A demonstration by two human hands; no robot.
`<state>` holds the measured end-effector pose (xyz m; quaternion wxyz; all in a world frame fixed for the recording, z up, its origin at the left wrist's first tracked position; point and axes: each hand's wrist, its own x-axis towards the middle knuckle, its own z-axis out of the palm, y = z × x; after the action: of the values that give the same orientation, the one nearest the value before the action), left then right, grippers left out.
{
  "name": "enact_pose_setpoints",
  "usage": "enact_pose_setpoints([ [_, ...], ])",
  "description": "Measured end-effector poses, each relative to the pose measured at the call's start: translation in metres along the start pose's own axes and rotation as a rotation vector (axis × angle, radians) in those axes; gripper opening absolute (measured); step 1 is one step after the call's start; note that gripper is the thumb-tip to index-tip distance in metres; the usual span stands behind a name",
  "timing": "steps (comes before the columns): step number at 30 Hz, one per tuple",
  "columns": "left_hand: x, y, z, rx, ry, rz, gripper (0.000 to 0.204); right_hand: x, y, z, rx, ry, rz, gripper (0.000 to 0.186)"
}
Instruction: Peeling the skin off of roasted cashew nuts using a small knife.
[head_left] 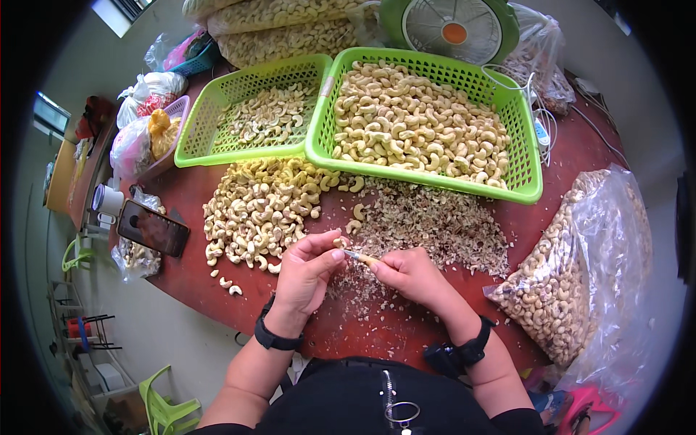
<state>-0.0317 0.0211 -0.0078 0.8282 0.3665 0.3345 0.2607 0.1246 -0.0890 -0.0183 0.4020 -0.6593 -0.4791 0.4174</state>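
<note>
Between the fingertips of my left hand (309,270) is a single cashew nut (341,243). My right hand (412,274) grips a small knife (365,259) by its light wooden handle, and the blade meets the cashew. Under and beyond my hands spreads a layer of brown skin scraps (435,225) on the red table (196,279). A heap of cashews (257,210) lies to the left of the scraps. Two loose cashews (354,219) rest just past my left fingertips.
A green basket (533,170) full of cashews stands at the back, beside another green basket (196,157) with fewer pieces. A plastic bag of cashews (554,297) leans at the right. A phone (154,228) sits at the left edge; a green fan (500,29) is behind.
</note>
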Motion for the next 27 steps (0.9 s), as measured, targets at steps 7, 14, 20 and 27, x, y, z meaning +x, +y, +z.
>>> enact_pose_setpoints([
  [7,-0.003,0.001,-0.001,0.105,0.031,-0.04,0.028,0.001,0.004,-0.001,0.001,0.073,0.037,0.033],
  [14,-0.003,0.007,0.004,0.022,0.03,-0.152,0.03,0.0,0.0,-0.005,-0.005,0.069,0.023,0.034],
  [20,0.001,0.011,0.002,0.019,-0.017,-0.135,0.031,-0.001,-0.004,-0.003,0.015,0.013,0.011,0.033],
  [27,0.0,0.014,0.002,0.121,-0.052,-0.089,0.031,-0.001,-0.004,-0.001,0.001,-0.017,0.041,0.034],
])
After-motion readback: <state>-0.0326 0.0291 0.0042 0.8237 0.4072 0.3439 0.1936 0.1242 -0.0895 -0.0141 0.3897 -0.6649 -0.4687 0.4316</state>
